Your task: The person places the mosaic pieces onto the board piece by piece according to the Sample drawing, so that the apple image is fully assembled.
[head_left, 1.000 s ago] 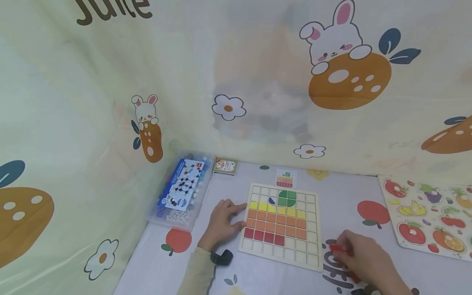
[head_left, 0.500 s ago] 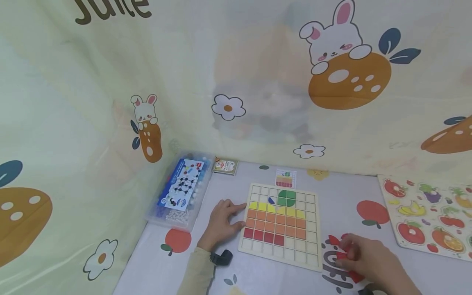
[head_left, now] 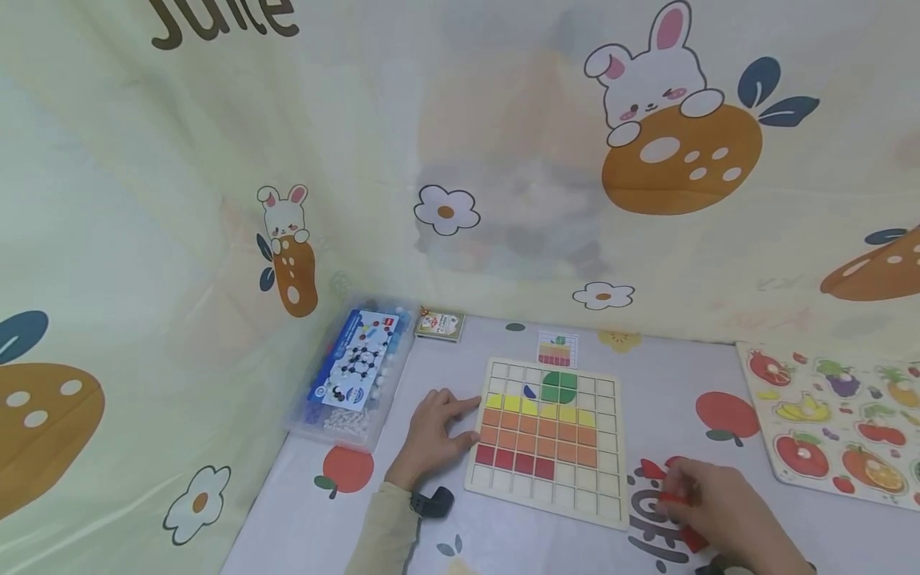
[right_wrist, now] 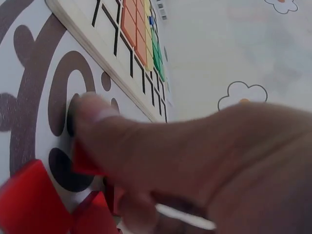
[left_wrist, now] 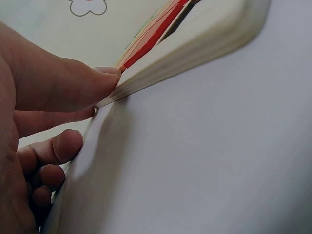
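Note:
A square wooden grid board point(head_left: 585, 503) lies on the table, with rows of yellow, orange and dark red tiles, a green shape and a small blue piece on it. Along the board's left edge, the thumb and index finger of my left hand point(head_left: 430, 435) touch its side. To the board's right, my right hand point(head_left: 719, 503) pinches a red tile point(head_left: 674, 497) low over the tabletop. In the right wrist view the thumb point(right_wrist: 126, 141) partly covers that red tile point(right_wrist: 84, 161). Several loose red pieces point(right_wrist: 31, 200) lie around it, partly hidden by the hand.
A small pattern card point(head_left: 557, 349) lies behind the board. At the back left are a clear box of molecule parts point(head_left: 355, 367) and a small card box point(head_left: 439, 324). A fruit puzzle board point(head_left: 826, 415) lies on the right. Printed cloth rises behind.
My right hand has shifted slightly right among the red pieces, uncovering some at its left, and its fingers have drawn together on a red tile. My left hand stays at the board's edge.

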`<act>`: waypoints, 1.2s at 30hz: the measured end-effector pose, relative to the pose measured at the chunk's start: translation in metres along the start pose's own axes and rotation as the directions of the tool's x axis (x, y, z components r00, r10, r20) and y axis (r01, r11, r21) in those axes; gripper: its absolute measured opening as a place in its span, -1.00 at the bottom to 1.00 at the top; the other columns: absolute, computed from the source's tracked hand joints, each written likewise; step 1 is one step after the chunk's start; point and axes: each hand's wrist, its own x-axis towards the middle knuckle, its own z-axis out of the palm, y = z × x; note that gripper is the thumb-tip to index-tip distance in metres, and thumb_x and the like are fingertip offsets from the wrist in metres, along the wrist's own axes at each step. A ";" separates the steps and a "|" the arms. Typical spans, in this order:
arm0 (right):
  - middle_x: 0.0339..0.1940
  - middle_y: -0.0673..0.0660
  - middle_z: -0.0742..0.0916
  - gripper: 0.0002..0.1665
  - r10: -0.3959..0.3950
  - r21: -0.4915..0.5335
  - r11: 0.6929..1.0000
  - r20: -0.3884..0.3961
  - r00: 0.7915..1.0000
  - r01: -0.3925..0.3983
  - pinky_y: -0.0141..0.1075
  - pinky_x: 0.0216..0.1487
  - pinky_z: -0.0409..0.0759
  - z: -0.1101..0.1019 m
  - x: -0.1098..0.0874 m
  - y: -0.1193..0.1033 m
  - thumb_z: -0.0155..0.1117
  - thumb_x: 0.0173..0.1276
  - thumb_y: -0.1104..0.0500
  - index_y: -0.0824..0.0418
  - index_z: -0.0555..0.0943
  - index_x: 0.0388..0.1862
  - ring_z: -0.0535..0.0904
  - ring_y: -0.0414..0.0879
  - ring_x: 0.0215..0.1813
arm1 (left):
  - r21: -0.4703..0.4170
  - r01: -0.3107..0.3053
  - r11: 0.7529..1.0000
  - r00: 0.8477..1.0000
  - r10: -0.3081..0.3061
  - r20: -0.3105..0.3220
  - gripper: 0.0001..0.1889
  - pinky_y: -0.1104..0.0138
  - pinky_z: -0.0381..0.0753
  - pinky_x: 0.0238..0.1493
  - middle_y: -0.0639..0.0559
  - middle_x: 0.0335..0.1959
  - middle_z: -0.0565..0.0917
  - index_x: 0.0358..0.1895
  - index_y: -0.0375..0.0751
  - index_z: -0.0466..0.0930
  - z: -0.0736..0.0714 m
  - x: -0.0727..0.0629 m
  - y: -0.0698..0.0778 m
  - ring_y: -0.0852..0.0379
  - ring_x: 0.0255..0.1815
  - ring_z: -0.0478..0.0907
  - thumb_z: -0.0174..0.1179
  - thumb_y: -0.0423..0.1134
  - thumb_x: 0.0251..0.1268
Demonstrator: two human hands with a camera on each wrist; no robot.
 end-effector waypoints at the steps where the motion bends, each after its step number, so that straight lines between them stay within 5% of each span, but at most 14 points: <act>1: -0.47 -0.01 0.63 -0.53 -0.011 0.018 1.000 -0.026 1.000 0.012 -0.29 -0.35 0.53 0.000 0.000 -0.001 0.69 0.15 -0.06 0.12 0.65 -0.13 0.52 -0.13 -0.39 | 0.001 -0.001 1.000 1.000 0.001 0.000 -0.42 0.28 0.31 -0.06 0.20 -0.26 0.43 0.38 0.18 0.67 0.000 0.000 0.000 0.24 -0.13 0.28 0.44 -0.09 0.23; 5: -0.52 -0.01 0.59 -0.49 -0.081 0.065 0.994 -0.171 0.982 0.093 -0.35 -0.45 0.45 0.002 0.001 -0.002 0.57 0.34 -0.07 0.15 0.58 0.07 0.49 -0.15 -0.46 | 0.008 -0.001 1.000 1.000 0.001 0.000 -0.42 0.29 0.31 -0.06 0.21 -0.26 0.44 0.38 0.17 0.67 0.000 0.001 0.000 0.24 -0.13 0.29 0.43 -0.10 0.23; 9: -0.46 -0.03 0.67 -0.53 -0.114 0.121 0.981 -0.260 0.959 0.149 -0.38 -0.42 0.44 0.008 0.002 -0.003 0.54 0.36 -0.15 0.08 0.65 0.06 0.51 -0.19 -0.43 | 0.015 -0.004 1.000 1.000 0.005 -0.001 -0.42 0.29 0.32 -0.06 0.22 -0.26 0.44 0.38 0.17 0.67 0.000 0.001 0.000 0.24 -0.13 0.29 0.44 -0.09 0.23; 17: -0.20 0.07 0.85 -0.34 -0.059 0.292 0.947 -0.259 0.964 0.137 -0.43 -0.28 0.64 0.020 0.008 -0.014 0.66 0.20 -0.13 0.12 0.71 0.21 0.72 -0.19 -0.32 | 0.021 -0.021 1.000 1.000 0.021 -0.004 -0.42 0.30 0.33 -0.06 0.22 -0.26 0.44 0.39 0.17 0.66 -0.001 0.003 -0.002 0.25 -0.13 0.29 0.44 -0.07 0.24; 25: -0.15 0.07 0.84 -0.47 -0.101 0.284 0.942 -0.258 0.961 0.176 -0.40 -0.36 0.59 0.026 0.007 -0.030 0.60 0.31 0.06 0.09 0.71 0.25 0.63 -0.17 -0.35 | 0.016 -0.010 1.000 1.000 0.010 0.000 -0.42 0.30 0.32 -0.07 0.22 -0.26 0.43 0.38 0.19 0.67 -0.001 0.003 -0.001 0.25 -0.14 0.29 0.43 -0.07 0.23; 32: -0.38 -0.02 0.64 -0.50 -0.165 0.275 0.934 -0.227 0.960 0.226 -0.38 -0.46 0.44 0.037 0.006 -0.045 0.66 0.21 0.09 0.05 0.74 0.14 0.49 -0.21 -0.40 | 0.013 -0.006 1.000 1.000 0.006 0.001 -0.42 0.30 0.31 -0.08 0.22 -0.27 0.44 0.38 0.18 0.67 -0.002 0.002 0.000 0.24 -0.14 0.28 0.43 -0.08 0.22; 36: -0.30 -0.08 0.64 -0.54 -0.198 0.239 0.936 -0.255 0.947 0.260 -0.41 -0.43 0.46 0.045 0.007 -0.054 0.72 0.14 0.02 -0.04 0.80 0.04 0.49 -0.23 -0.37 | 0.008 0.001 1.000 1.000 -0.001 0.004 -0.42 0.29 0.31 -0.07 0.21 -0.26 0.44 0.38 0.18 0.67 -0.002 0.001 0.001 0.24 -0.14 0.28 0.44 -0.09 0.23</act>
